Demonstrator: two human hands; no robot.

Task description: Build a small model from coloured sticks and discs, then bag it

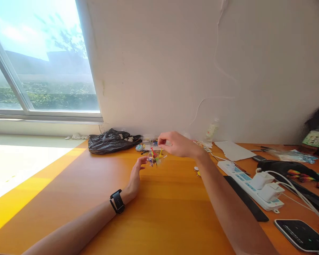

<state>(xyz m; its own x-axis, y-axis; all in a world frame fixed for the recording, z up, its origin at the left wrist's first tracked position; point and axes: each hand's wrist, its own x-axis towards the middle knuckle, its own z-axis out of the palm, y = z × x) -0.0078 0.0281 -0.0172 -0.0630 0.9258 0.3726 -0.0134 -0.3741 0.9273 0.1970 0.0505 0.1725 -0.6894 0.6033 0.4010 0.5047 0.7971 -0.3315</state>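
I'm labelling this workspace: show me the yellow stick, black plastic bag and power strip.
Yellow stick (161, 153), head view: on its shaft.
Black plastic bag (106, 142), head view: on its crumpled left part.
Power strip (240, 174), head view: on its socket face.

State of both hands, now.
Left hand: curled beside the colourful pieces; grip cannot be told.
Right hand: fingertips pinched, apparently holding a yellow piece.

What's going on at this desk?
A person is handling a small multicoloured cluster over the orange tabletop with both bare hands. The left hand is at its near left side, fingertips up against it. The right hand is above, fingertips at the top of a yellow piece; whether they grip it is too small to tell. A black plastic bag lies behind to the left, a white power strip to the right.
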